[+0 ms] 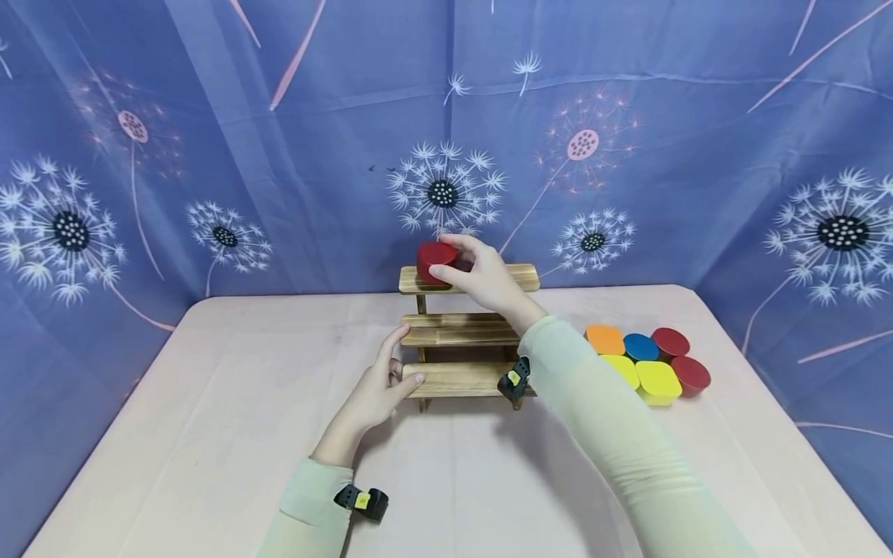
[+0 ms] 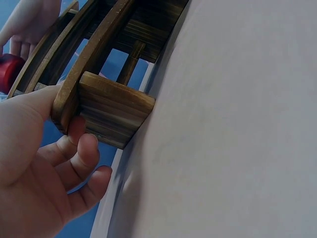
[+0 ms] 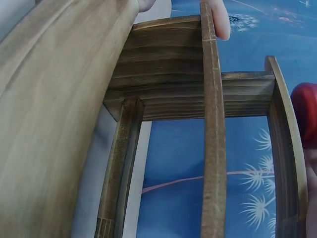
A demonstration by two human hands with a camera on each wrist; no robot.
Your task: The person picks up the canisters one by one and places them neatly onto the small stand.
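Note:
A three-tier wooden stand (image 1: 456, 380) stands at the middle of the table. My right hand (image 1: 488, 280) pinches a red round block (image 1: 434, 262) at the left end of the top tier; whether the block bears on the tier cannot be told. My left hand (image 1: 373, 391) grips the stand's left side, thumb on the lowest tier and a finger at the middle tier's edge. In the left wrist view, the left hand (image 2: 54, 163) holds the end of a wooden shelf (image 2: 116, 94). The red block (image 3: 306, 114) shows at the right edge of the right wrist view.
Right of the stand, beside my right sleeve, lie an orange block (image 1: 604, 339), a blue block (image 1: 640, 347), yellow blocks (image 1: 659, 382) and red blocks (image 1: 691, 376). A blue dandelion-print cloth (image 1: 314, 194) hangs behind and beside the pale table (image 1: 230, 418).

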